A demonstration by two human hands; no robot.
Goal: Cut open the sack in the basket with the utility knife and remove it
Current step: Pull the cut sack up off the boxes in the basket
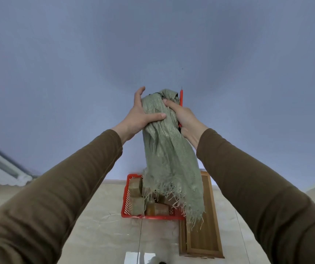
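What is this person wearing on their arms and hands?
Both arms wear long brown sleeves of soft, slightly wrinkled fabric, ending at the wrists. The left hand and right hand are bare: no gloves, rings or watch show.

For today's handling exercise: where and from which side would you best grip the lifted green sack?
Grip the sack at its bunched upper neck, from both sides, as the left hand and right hand do; the frayed cut end hangs loose below.
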